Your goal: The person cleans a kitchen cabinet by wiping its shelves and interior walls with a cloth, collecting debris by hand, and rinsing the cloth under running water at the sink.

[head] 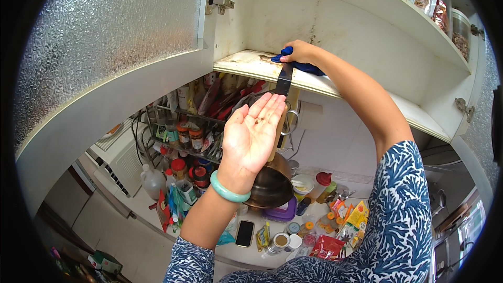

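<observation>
My left hand (pixel 251 137) is held flat, palm up, just below the shelf edge. A few small brown crumbs (pixel 258 121) lie on its palm, and a pale green bangle (pixel 230 189) circles the wrist. Above it, my right hand (pixel 300 53) grips a bunched blue cloth (pixel 308 68) against the lower cabinet shelf (pixel 243 61). Brown stains (pixel 269 58) mark that shelf beside the cloth. A black bracket or strap (pixel 284 80) hangs over the shelf edge between my two hands, its lower end near my left fingertips.
A frosted-glass cabinet door (pixel 114 19) stands open at left. Food packets and jars fill the upper shelf (pixel 393 0). Below are a spice rack (pixel 192 116), a hanging metal pan (pixel 271 188), and a counter (pixel 251 253) crowded with jars, packets and a phone (pixel 245 233).
</observation>
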`<state>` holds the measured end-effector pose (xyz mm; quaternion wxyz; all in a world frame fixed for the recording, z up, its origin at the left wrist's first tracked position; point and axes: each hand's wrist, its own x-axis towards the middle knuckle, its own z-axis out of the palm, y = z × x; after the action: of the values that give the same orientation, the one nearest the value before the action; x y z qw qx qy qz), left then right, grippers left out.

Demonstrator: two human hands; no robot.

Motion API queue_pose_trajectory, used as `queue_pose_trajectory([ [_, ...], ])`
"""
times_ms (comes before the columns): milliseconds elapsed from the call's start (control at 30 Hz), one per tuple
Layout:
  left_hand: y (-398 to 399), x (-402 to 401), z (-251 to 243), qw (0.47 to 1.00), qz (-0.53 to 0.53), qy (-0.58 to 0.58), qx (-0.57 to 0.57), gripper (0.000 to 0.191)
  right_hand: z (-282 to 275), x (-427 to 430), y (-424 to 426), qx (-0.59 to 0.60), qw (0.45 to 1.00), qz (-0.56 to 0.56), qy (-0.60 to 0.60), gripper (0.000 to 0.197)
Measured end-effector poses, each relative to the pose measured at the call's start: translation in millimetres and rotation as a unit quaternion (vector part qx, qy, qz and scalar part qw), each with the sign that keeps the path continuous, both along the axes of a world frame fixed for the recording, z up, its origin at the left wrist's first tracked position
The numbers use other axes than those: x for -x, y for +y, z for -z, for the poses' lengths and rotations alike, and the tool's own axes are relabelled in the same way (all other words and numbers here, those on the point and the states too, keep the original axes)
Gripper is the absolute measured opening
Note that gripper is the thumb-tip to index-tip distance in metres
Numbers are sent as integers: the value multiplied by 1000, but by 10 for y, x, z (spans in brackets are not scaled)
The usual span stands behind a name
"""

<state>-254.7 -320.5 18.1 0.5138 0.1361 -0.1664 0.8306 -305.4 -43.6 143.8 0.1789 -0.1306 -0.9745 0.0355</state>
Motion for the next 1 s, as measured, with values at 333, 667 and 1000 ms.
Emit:
queue_pose_trajectory([
  [333, 30, -54, -58, 1000, -14, 2, 3, 49, 94, 49, 68, -97, 991, 76, 55, 44],
  [667, -40, -31, -60, 999, -35, 10, 8, 48, -104, -107, 362, 29, 985, 16, 171, 39],
  [1000, -354, -171, -12, 999, -38, 1, -6, 48, 49, -165, 174, -111, 983, 68, 129, 64],
])
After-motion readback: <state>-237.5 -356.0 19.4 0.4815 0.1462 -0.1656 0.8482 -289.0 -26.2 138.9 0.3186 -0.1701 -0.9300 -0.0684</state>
